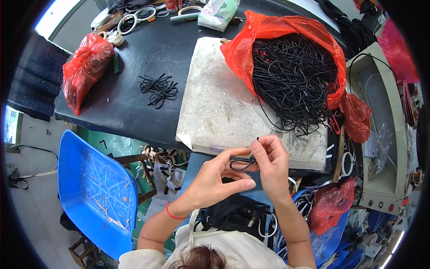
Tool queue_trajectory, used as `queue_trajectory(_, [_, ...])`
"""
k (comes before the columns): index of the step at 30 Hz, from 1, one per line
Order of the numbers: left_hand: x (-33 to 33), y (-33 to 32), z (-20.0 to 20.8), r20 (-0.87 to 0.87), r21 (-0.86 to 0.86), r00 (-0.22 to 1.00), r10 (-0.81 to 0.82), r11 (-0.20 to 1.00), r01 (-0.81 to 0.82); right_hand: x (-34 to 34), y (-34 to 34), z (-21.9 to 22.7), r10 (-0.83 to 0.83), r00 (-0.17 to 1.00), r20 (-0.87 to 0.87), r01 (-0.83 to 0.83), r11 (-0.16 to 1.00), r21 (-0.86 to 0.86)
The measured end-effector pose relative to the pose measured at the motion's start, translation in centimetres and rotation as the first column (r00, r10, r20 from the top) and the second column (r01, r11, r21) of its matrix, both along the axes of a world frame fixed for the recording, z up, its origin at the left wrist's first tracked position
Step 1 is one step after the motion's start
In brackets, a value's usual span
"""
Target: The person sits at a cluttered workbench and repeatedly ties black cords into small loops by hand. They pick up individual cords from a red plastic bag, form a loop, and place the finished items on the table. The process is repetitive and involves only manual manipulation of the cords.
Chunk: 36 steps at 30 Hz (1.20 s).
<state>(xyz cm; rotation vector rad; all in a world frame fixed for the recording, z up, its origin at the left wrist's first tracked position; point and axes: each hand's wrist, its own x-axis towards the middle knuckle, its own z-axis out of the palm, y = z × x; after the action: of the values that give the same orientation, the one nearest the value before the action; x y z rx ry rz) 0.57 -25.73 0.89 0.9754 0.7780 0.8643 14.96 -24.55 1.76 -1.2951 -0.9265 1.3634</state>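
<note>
A small looped bundle of black cord (240,162) is between my two hands, just in front of the near edge of the pale board. My left hand (217,179) has its fingers curled around the loops, while its thumb stands apart below them. With thumb and forefinger, my right hand (274,168) pinches the cord where the strands meet; a short cord end sticks up above the fingertips. Beyond, a big heap of loose black cords (295,80) spills from an open red plastic bag (237,49) onto the board. Several tied black cord bundles (159,89) lie on the dark table.
The pale board (210,98) rests on the black-covered table (130,112). A knotted red bag (87,67) sits at the left, tape rings (127,23) at the back. On the floor side is a blue tub (96,188); a grey metal machine housing (380,188) stands at the right.
</note>
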Motion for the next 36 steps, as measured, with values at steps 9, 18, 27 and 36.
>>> queue_trajectory(9, [0.5, 0.3, 0.0, -0.002, -0.145, 1.000, -0.018, 0.989, 0.018, 0.4, -0.3, -0.5, 0.053, 0.998, 0.045, -0.056, 0.996, 0.068])
queue_trajectory(18, [2.9, -1.3, -0.3, -0.389, 0.671, 0.852, 0.352, 0.742, 0.000, 1.4, -0.1, -2.5, -0.160, 0.969, 0.190, 0.127, 0.976, 0.176])
queue_trajectory(27, [0.8, 1.0, -0.9, -0.050, -0.021, 0.997, 0.050, 0.998, -0.052, 3.8, 0.0, -0.8, 0.074, 0.996, -0.048, -0.077, 0.996, -0.052])
queue_trajectory(36, [0.8, 0.7, -0.9, -0.020, -0.029, 0.990, 0.137, 0.990, -0.138, 2.8, -0.9, 0.5, 0.240, 0.970, -0.024, -0.240, 0.971, 0.000])
